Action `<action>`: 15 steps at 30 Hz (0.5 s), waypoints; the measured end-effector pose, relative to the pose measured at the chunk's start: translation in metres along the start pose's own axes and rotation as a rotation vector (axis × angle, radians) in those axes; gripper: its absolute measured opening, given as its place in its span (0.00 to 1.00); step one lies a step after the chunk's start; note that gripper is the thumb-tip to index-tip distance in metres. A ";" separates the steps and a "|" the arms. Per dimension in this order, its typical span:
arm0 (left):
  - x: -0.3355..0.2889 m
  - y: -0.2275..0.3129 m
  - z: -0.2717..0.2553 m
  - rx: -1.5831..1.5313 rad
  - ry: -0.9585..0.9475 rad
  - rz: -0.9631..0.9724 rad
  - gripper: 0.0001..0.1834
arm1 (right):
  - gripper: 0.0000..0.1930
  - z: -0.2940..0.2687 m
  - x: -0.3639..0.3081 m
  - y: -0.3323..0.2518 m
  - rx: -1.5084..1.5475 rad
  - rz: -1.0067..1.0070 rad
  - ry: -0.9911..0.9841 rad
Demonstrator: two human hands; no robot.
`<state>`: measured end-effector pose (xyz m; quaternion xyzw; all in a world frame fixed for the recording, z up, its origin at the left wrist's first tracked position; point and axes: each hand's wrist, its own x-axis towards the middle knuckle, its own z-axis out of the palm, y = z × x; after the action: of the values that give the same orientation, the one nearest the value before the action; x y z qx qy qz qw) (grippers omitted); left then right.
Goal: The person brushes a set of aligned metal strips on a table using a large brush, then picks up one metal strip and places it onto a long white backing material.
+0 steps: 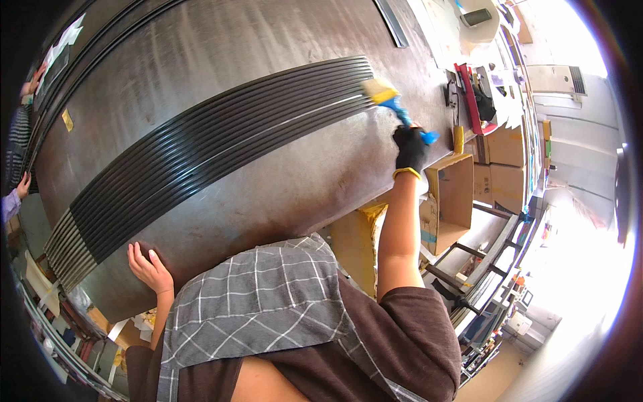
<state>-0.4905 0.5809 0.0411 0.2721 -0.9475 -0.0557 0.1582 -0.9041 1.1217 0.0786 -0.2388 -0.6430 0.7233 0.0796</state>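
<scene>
Long black strips (194, 154) lie side by side across the dark metal table (268, 194), their left ends paler and greyer. My right hand (411, 149), in a black glove with a yellow cuff, is closed round the blue handle of a brush (383, 92). The brush's yellow bristles, slightly blurred, are at the right ends of the strips. My left hand (150, 269) is bare, its fingers apart, resting at the table's near edge just below the strips. Nothing shows in it.
At the far left another person's hand (25, 185) rests at the table edge. A dark metal channel (390, 23) lies at the back. A red tray (473, 100) with odds and ends stands at the right. An open cardboard box (450, 201) sits beside my right forearm.
</scene>
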 end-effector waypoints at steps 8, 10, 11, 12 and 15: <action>0.001 -0.003 -0.001 0.045 -0.026 0.011 0.24 | 0.13 0.100 -0.024 -0.017 0.057 0.030 -0.045; 0.001 -0.002 -0.002 0.044 -0.027 0.015 0.24 | 0.10 0.076 -0.008 -0.009 -0.016 0.038 0.021; 0.001 -0.002 -0.002 0.040 -0.020 0.011 0.24 | 0.08 0.057 -0.012 -0.012 -0.013 0.025 0.023; 0.001 -0.003 -0.002 0.031 -0.016 0.015 0.24 | 0.09 0.024 -0.006 -0.009 0.026 0.058 0.041; 0.000 0.000 -0.002 0.024 -0.007 -0.013 0.24 | 0.10 -0.020 -0.007 -0.022 -0.231 -0.052 0.123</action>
<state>-0.4898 0.5805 0.0429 0.2798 -0.9469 -0.0463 0.1512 -0.8931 1.1399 0.1007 -0.2734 -0.7219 0.6262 0.1095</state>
